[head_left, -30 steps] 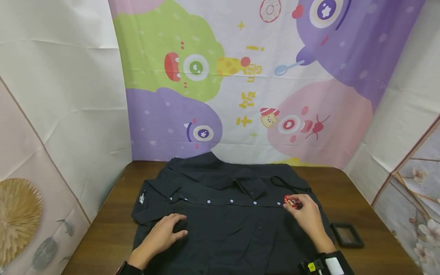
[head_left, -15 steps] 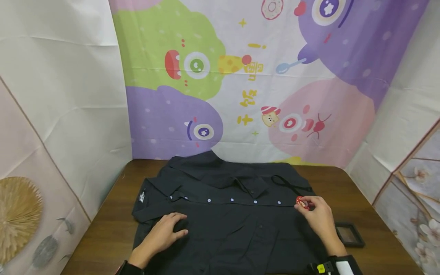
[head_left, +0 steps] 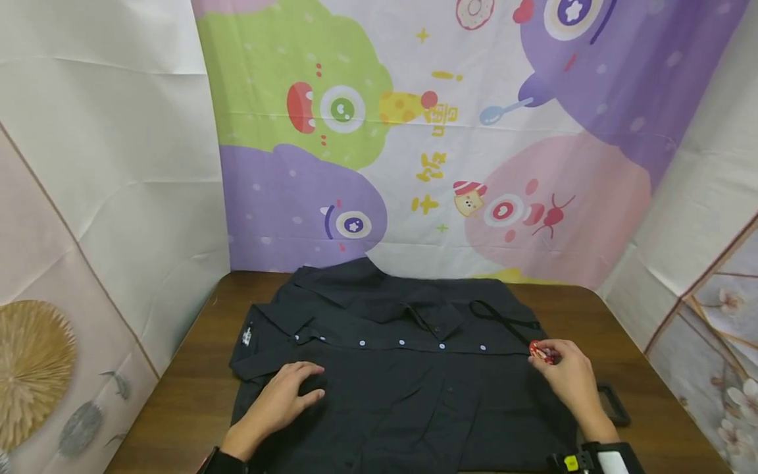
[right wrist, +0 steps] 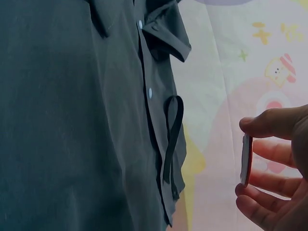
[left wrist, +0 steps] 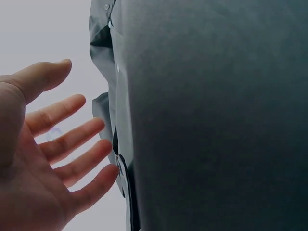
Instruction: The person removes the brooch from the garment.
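A black button-up shirt with pale buttons lies sideways across the wooden table, its collar toward the left. Between thumb and fingers of my right hand is a small, flat red patterned piece, pinched above the shirt's right part. Edge-on in the right wrist view, this piece looks thin with a greyish-white back; its exact kind is unclear. My left hand hovers at or just over the left part of the shirt, holding nothing; in the left wrist view its fingers are spread and relaxed.
A small black frame lies on the table at right, partly hidden behind my right forearm. A thin black strap loops over the shirt's far right. A cartoon cloth hangs behind the table.
My right hand has moved rightward with the red piece, away from the last button, and now covers part of the black frame. My left hand has stayed almost still.
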Tool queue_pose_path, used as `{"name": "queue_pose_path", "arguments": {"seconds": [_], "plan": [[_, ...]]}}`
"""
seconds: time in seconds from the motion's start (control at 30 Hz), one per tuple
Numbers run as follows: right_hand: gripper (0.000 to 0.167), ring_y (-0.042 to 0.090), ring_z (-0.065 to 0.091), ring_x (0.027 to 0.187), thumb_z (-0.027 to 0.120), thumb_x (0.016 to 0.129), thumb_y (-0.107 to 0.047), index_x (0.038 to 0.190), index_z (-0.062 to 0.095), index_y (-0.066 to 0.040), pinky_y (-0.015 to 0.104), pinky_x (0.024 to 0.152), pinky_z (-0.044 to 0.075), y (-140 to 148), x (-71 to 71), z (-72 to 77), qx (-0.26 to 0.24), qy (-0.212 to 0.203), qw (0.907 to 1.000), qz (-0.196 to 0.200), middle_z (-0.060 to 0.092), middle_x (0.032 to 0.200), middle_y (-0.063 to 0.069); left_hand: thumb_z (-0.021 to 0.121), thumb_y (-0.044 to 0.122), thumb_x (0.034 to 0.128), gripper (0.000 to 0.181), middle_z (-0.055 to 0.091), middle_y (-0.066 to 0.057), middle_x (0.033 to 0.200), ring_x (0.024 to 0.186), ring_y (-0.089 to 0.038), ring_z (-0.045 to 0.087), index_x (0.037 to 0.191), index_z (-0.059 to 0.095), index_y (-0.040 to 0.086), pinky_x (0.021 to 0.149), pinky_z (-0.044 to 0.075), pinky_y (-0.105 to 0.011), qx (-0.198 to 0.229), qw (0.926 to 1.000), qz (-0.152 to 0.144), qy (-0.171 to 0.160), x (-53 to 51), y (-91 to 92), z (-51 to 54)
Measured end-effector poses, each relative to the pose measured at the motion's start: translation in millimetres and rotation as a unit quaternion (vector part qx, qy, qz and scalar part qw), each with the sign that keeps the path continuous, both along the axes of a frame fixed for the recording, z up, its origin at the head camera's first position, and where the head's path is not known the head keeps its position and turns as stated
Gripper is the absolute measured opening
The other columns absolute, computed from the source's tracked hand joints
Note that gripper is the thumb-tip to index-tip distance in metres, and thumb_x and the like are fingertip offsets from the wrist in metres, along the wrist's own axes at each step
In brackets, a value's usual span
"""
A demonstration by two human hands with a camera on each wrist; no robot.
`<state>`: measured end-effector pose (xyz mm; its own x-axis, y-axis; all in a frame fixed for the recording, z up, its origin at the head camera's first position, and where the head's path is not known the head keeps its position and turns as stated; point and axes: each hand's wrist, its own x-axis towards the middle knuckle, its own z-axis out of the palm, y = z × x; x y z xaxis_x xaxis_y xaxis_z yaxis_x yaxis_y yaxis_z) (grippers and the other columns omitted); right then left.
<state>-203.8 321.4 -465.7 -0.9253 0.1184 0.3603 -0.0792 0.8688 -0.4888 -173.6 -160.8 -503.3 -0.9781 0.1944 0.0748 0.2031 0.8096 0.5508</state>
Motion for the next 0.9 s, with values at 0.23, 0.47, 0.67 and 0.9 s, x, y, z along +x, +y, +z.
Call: {"name": "queue_pose_path", "arguments": {"seconds": [0.23,0.47,0.67,0.9], "plan": [[0.032,0.046,0.061,0.095,0.079,0.077,-0.015,0.101,0.069,0.004,0.059,0.079,0.046,16,1.4,0.4,0.027,-0.015,0.9995,-0.005,0.063,0.107,0.031,0.074,0.025,0.0853,0.031,0.066,-0.004,0.119,0.119,-0.028,0.056,0.114,0.069,0.013,0.101,0.044,-0.049,0.001,1.0,-0.002,0.007,0.9,0.0,0.8],[0.036,0.045,0.061,0.095,0.078,0.08,-0.019,0.105,0.068,0.004,0.058,0.078,0.046,30,3.1,-1.7,0.018,-0.059,0.9977,-0.028,0.061,0.109,0.031,0.074,0.023,0.0859,0.028,0.066,-0.004,0.118,0.118,-0.027,0.056,0.111,0.07,0.013,0.102,0.044,-0.048,0.009,0.9998,-0.007,0.017,-0.6,1.0,2.2],[0.035,0.047,0.06,0.097,0.078,0.079,-0.017,0.103,0.068,0.005,0.059,0.08,0.045,39,4.0,-4.7,0.022,-0.054,0.998,-0.025,0.061,0.108,0.032,0.074,0.024,0.0856,0.027,0.066,-0.003,0.117,0.118,-0.027,0.056,0.11,0.07,0.013,0.101,0.044,-0.049,0.003,0.9999,-0.005,0.014,-0.6,1.8,2.4],[0.036,0.05,0.059,0.098,0.077,0.079,-0.017,0.104,0.067,0.006,0.06,0.08,0.045,50,11.9,-7.1,0.022,-0.064,0.9968,-0.041,0.061,0.108,0.035,0.074,0.023,0.0851,0.026,0.067,-0.003,0.116,0.117,-0.027,0.056,0.109,0.071,0.013,0.101,0.044,-0.049,0.005,0.9999,-0.005,0.015,-0.5,1.7,1.1]]}}
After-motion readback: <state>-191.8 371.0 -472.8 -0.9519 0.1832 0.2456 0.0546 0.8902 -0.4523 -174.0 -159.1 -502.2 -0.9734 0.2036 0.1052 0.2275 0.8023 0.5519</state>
